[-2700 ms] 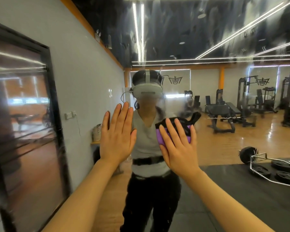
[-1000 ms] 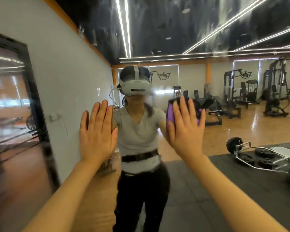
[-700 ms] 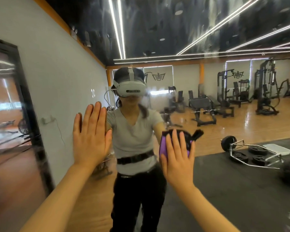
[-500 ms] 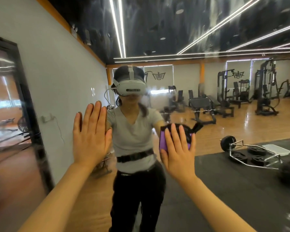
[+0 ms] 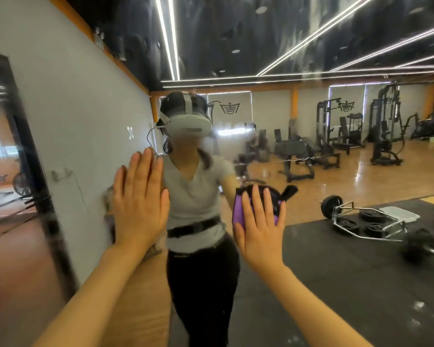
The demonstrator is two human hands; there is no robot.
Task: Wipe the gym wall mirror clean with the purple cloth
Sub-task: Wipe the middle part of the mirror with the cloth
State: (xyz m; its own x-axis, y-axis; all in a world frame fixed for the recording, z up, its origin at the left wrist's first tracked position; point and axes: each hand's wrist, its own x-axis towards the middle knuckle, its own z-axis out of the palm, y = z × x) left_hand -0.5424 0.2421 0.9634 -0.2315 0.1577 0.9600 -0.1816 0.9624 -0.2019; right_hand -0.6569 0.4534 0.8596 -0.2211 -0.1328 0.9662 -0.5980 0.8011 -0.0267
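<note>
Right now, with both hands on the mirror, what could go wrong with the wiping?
1. The bare left hand presses flat on the mirror; it may leave fresh prints on the glass.
2. The right hand only pushes the purple cloth with straight fingers, so the cloth could slip out and fall.
3. Streaks show high on the glass, far above both hands; that part may stay dirty.

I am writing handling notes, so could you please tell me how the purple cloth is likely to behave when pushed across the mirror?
The purple cloth is probably soft and floppy: it bunches unevenly under the right hand, a dark corner sticking out. It likely slides easily on the smooth mirror, since flat fingers alone press it. It looks light.
</note>
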